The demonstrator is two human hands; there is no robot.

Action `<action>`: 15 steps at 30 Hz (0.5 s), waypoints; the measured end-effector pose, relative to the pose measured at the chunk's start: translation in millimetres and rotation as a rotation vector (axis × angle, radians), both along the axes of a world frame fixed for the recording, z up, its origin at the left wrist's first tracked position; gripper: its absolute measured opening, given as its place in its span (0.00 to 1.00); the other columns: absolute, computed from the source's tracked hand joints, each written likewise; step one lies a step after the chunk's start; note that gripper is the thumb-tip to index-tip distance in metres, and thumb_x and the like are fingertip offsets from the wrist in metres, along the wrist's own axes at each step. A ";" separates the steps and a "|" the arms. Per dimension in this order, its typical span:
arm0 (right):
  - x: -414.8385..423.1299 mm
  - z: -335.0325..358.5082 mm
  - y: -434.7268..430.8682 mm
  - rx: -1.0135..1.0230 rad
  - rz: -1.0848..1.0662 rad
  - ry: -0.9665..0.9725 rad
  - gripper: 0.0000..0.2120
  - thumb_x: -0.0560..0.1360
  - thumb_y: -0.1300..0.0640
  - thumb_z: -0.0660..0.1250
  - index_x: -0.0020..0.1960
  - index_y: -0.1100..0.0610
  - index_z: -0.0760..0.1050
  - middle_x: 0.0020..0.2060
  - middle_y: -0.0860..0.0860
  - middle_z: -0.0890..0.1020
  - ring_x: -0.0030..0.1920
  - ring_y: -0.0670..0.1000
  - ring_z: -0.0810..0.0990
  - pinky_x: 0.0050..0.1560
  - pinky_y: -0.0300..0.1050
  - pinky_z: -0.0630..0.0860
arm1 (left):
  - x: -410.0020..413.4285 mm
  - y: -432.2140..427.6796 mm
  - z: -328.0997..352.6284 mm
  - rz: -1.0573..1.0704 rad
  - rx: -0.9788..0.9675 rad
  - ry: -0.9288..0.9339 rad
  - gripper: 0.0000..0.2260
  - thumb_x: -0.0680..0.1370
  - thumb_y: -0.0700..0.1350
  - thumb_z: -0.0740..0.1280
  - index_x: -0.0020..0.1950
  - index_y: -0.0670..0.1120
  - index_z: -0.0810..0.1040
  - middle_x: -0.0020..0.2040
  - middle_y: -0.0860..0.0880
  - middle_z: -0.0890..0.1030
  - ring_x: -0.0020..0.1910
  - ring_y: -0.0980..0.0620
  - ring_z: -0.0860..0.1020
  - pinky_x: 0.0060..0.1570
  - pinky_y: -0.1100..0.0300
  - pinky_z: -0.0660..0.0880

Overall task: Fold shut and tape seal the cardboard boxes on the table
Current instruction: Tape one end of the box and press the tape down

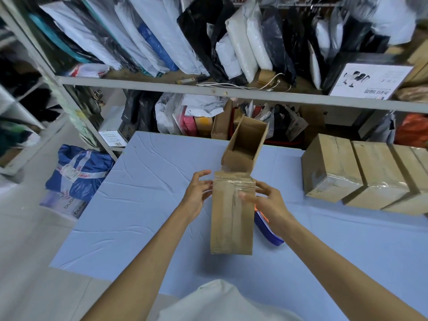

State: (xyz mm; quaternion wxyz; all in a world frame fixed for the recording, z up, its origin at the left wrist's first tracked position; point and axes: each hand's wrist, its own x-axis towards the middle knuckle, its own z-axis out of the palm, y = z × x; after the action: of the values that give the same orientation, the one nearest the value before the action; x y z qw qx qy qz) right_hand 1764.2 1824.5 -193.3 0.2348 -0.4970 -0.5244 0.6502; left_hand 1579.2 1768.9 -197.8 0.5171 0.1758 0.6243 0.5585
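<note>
A tall brown cardboard box (231,223) is held above the blue table (139,205), with clear tape across its far end and down its front. My left hand (196,195) grips the box's left edge near the taped end, thumb up. My right hand (266,202) holds the right side, with fingers curled over the front face. Just behind it, an open cardboard box (245,144) stands on the table with its flaps up and its inside empty. A blue tape dispenser (269,232) lies on the table under my right wrist, partly hidden by the held box.
Taped brown boxes (331,167) sit in a row along the table's right side. A metal shelf rack (208,88) packed with plastic mailer bags runs behind the table. A blue parcel bag (78,170) lies on the floor at the left.
</note>
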 end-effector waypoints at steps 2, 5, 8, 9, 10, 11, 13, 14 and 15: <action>5.3 -6.0 -1.9 0.015 -0.013 0.015 0.29 0.64 0.48 0.80 0.63 0.51 0.76 0.55 0.52 0.83 0.54 0.54 0.83 0.53 0.56 0.81 | 1.6 -4.3 -9.5 -0.031 -0.062 0.078 0.17 0.81 0.37 0.59 0.69 0.48 0.69 0.63 0.44 0.75 0.59 0.49 0.75 0.57 0.59 0.69; 10.7 -8.2 -1.4 0.022 -0.027 0.059 0.20 0.72 0.55 0.73 0.61 0.57 0.74 0.52 0.55 0.83 0.49 0.52 0.84 0.47 0.50 0.82 | 5.4 -9.7 -15.7 -0.098 -0.174 0.014 0.21 0.81 0.45 0.62 0.74 0.50 0.64 0.72 0.46 0.68 0.71 0.48 0.65 0.70 0.51 0.57; 15.1 -13.0 -0.4 -0.062 -0.099 0.100 0.17 0.75 0.54 0.70 0.57 0.61 0.68 0.52 0.58 0.82 0.49 0.55 0.84 0.47 0.52 0.81 | 4.8 -14.9 -13.6 -0.111 -0.180 0.001 0.12 0.80 0.49 0.61 0.63 0.49 0.72 0.64 0.48 0.74 0.62 0.51 0.70 0.64 0.53 0.60; 16.0 -16.1 0.6 -0.079 -0.146 0.107 0.16 0.76 0.53 0.69 0.54 0.59 0.66 0.51 0.58 0.82 0.48 0.55 0.83 0.49 0.54 0.80 | 2.4 -16.9 -13.9 -0.073 -0.160 0.020 0.09 0.80 0.48 0.62 0.59 0.48 0.73 0.62 0.47 0.76 0.59 0.51 0.72 0.60 0.54 0.63; 15.3 -16.9 0.8 -0.084 -0.195 0.094 0.15 0.76 0.51 0.69 0.52 0.57 0.65 0.49 0.57 0.81 0.47 0.55 0.82 0.50 0.55 0.80 | 0.5 -19.0 -13.6 -0.028 -0.135 0.036 0.08 0.79 0.46 0.63 0.58 0.48 0.73 0.61 0.45 0.76 0.55 0.52 0.74 0.55 0.56 0.67; 13.8 -18.7 0.9 -0.061 -0.234 0.074 0.14 0.77 0.50 0.68 0.49 0.56 0.65 0.48 0.57 0.80 0.45 0.54 0.80 0.50 0.55 0.78 | -0.9 -21.6 -12.8 0.008 -0.114 0.038 0.10 0.79 0.43 0.65 0.59 0.47 0.72 0.59 0.45 0.76 0.52 0.53 0.75 0.49 0.58 0.70; 7.4 -16.1 -2.2 0.057 -0.265 -0.024 0.12 0.77 0.50 0.66 0.45 0.54 0.65 0.47 0.57 0.77 0.44 0.52 0.76 0.47 0.53 0.76 | -2.2 -27.0 -12.9 0.030 -0.096 0.052 0.15 0.77 0.40 0.68 0.63 0.45 0.70 0.57 0.46 0.77 0.49 0.54 0.78 0.41 0.61 0.73; 3.0 -15.4 -4.8 0.108 -0.265 -0.070 0.10 0.78 0.50 0.64 0.45 0.55 0.66 0.46 0.56 0.77 0.43 0.52 0.76 0.46 0.52 0.75 | -2.1 -29.9 -13.8 0.026 -0.094 0.075 0.17 0.76 0.39 0.69 0.63 0.44 0.70 0.57 0.46 0.77 0.49 0.53 0.79 0.40 0.61 0.74; -0.9 -16.1 -7.6 0.148 -0.255 -0.099 0.09 0.78 0.51 0.64 0.44 0.55 0.66 0.45 0.56 0.77 0.43 0.52 0.76 0.45 0.52 0.75 | -2.0 -33.2 -15.3 0.022 -0.093 0.092 0.19 0.75 0.40 0.71 0.63 0.44 0.71 0.57 0.45 0.78 0.49 0.51 0.80 0.41 0.60 0.76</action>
State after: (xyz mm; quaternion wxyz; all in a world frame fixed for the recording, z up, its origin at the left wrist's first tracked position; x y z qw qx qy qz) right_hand 1763.3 1816.9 -209.5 0.3254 -0.5722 -0.5144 0.5496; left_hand 1577.2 1735.7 -213.1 0.4894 0.1701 0.6746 0.5258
